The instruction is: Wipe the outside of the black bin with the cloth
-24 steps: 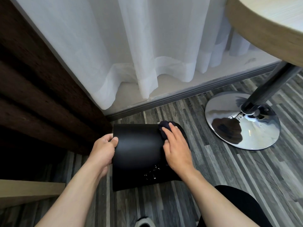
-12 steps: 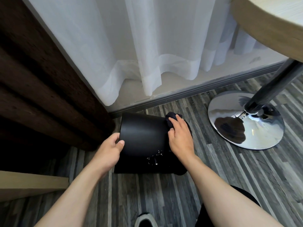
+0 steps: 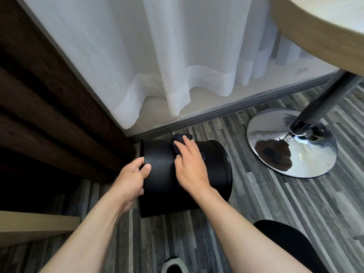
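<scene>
The black bin [image 3: 159, 174] lies tipped on its side on the striped wood floor, its round end facing right. My left hand [image 3: 132, 179] grips the bin's left edge, thumb on the outer wall. My right hand [image 3: 190, 164] presses a dark cloth [image 3: 178, 141] flat against the bin's upper side; most of the cloth is hidden under the palm and fingers.
A chrome table base [image 3: 291, 142] with a dark pole stands to the right, under a round wooden tabletop [image 3: 325, 30]. A white curtain [image 3: 157, 56] hangs behind the bin, a dark brown curtain [image 3: 49, 115] to the left. My shoe [image 3: 174, 266] is at the bottom edge.
The bin has turned so its round end faces right. My right hand slid the cloth leftward over the bin's side, and my left hand closed on the left edge.
</scene>
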